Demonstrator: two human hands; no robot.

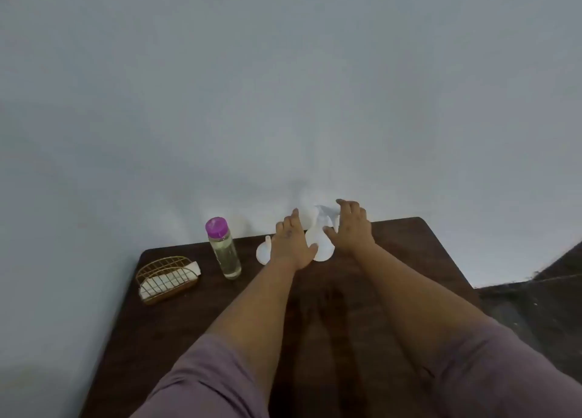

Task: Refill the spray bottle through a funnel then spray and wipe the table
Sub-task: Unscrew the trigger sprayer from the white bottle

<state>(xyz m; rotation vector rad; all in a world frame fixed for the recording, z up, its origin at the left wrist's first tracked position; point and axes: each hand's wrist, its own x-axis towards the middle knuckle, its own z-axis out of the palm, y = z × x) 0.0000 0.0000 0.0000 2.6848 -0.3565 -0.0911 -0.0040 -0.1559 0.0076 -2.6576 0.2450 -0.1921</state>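
Observation:
A white spray bottle (320, 238) stands near the far edge of the dark wooden table (393, 260), its trigger head against the pale wall. My left hand (291, 244) is at its left side and my right hand (349, 228) at its right, fingers spread and mostly straight; whether they touch the bottle is unclear. A white funnel (263, 251) lies upside down just left of my left hand, partly hidden by it. A clear bottle of pale liquid with a purple cap (224, 249) stands further left.
A gold wire basket (167, 278) holding folded white cloths sits at the table's left end. A pale wall runs right behind the table. Dark floor lies past the right edge (532, 307).

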